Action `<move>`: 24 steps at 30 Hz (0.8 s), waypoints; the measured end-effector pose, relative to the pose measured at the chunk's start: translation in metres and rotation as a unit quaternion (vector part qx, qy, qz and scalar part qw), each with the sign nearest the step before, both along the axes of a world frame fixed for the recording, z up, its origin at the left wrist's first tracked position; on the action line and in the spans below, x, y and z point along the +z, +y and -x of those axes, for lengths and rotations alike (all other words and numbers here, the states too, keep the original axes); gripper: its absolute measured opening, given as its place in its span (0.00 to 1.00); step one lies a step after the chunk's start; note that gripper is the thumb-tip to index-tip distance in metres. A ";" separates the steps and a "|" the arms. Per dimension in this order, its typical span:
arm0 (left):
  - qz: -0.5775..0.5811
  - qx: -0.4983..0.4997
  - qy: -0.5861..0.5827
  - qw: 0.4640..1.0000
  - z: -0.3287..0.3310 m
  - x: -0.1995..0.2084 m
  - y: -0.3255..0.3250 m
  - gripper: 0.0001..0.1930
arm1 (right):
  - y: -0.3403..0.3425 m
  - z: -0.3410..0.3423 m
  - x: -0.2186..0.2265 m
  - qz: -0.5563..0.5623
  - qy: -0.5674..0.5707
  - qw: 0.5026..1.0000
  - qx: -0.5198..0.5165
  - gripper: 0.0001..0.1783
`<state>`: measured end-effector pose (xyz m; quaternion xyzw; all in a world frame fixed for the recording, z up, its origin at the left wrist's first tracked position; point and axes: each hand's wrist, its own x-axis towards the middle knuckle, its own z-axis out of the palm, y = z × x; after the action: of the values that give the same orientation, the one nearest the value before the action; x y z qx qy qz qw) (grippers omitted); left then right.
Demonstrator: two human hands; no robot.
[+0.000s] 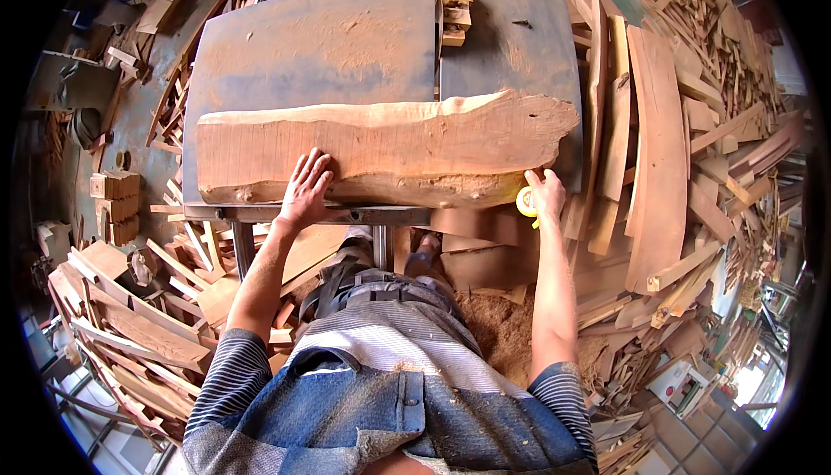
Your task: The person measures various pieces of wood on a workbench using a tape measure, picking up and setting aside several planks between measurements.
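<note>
Left hand [306, 191] splayed on brown rough-edged wooden slab [389, 142]; right hand [547, 193], 4 o'clock, pinches round yellow tape measure [525, 202]; ragged edge could cause slip.

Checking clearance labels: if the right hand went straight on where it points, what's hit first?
The wooden slab: its near edge, by the ragged right end, lies directly ahead of the right hand. They may be touching; depth is unclear here.
</note>
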<state>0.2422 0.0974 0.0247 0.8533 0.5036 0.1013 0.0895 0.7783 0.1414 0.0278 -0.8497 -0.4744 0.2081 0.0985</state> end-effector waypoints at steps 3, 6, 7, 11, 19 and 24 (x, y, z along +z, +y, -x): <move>-0.011 -0.006 -0.010 1.000 -0.003 -0.002 0.008 0.43 | 0.000 0.001 -0.010 -0.021 -0.042 0.999 0.012 0.35; -0.020 -0.010 -0.025 0.999 -0.003 -0.004 0.027 0.44 | 0.016 0.004 -0.013 -0.007 -0.058 0.998 0.018 0.37; -0.020 -0.008 -0.022 1.000 -0.003 -0.003 0.037 0.44 | 0.025 0.008 -0.011 0.002 -0.060 0.998 0.021 0.37; -0.018 -0.003 -0.027 0.999 -0.006 -0.004 0.068 0.44 | 0.049 0.016 -0.015 0.030 -0.072 0.995 0.054 0.38; -0.050 -0.001 -0.038 0.998 -0.011 -0.040 0.088 0.44 | 0.052 0.010 -0.041 0.049 -0.044 0.994 0.086 0.44; -0.067 -0.006 -0.017 0.998 -0.010 -0.048 0.091 0.45 | 0.052 0.004 -0.056 0.026 -0.044 0.995 0.089 0.44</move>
<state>0.2519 0.1886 -0.0232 0.8584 0.4890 0.1491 0.0414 0.7743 0.1932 -0.0278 -0.8146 -0.5466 0.1908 0.0361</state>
